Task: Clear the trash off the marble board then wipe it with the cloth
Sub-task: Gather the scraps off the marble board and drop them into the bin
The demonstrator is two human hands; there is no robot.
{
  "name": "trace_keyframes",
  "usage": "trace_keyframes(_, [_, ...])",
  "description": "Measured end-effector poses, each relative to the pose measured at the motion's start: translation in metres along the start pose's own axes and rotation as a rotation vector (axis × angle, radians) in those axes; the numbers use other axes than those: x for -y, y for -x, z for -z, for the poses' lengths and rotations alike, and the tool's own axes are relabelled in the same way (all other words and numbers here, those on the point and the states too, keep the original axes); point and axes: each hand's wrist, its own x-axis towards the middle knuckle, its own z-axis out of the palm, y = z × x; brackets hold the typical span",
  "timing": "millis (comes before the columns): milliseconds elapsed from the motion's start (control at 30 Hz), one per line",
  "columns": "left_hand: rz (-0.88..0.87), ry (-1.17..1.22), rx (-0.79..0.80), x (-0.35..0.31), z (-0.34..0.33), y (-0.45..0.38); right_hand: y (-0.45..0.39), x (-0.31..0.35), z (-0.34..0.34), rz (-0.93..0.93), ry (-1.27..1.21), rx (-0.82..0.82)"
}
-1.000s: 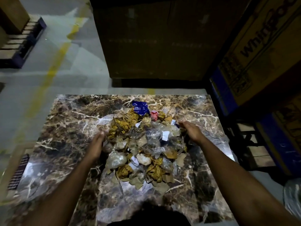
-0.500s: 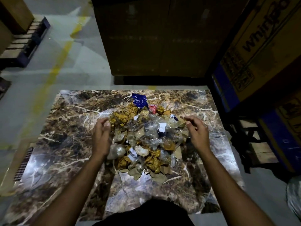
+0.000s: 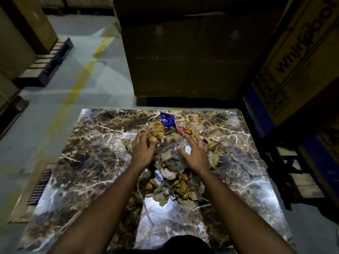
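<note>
A brown, white-veined marble board (image 3: 95, 158) lies on the floor in front of me. A heap of trash (image 3: 170, 173) sits at its middle: crumpled gold wrappers, clear plastic and scraps of paper, with a blue wrapper (image 3: 166, 119) and a red piece (image 3: 180, 129) at the far edge. My left hand (image 3: 142, 150) rests on the heap's far left, fingers curled over a gold wrapper. My right hand (image 3: 194, 152) lies on the clear plastic at the heap's right, fingers spread. No cloth is in view.
A large dark cardboard box (image 3: 192, 52) stands just beyond the board. Printed boxes (image 3: 300, 57) on blue pallets line the right side. A wooden pallet (image 3: 45, 63) with a box sits at the far left. A yellow floor line (image 3: 77, 88) runs diagonally left of the board.
Both hands have moved from the flanks of the heap up onto its far part and closer together. The view has shifted forward over the board.
</note>
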Motion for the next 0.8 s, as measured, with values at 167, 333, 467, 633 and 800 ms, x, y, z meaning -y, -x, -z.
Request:
trace_keyframes(167, [-0.015,-0.150,0.042,-0.001,0.005,0.003,0.001,0.001,-0.012,-0.028,0.039,-0.043])
trace_keyframes(333, [-0.152,-0.398,0.012,-0.004,0.002,0.020,0.005,0.005,-0.018,-0.058,0.043,-0.112])
trace_keyframes(467, [-0.302,-0.480,-0.062,-0.005,0.002,0.023,0.008,-0.006,-0.018,-0.097,-0.029,-0.092])
trace_keyframes(633, [-0.359,-0.387,0.075,-0.015,0.009,0.009,0.004,-0.007,-0.003,-0.032,-0.119,-0.082])
trace_keyframes(800, [-0.407,-0.320,0.053,-0.019,0.022,-0.008,-0.002,-0.006,0.025,0.077,-0.301,-0.227])
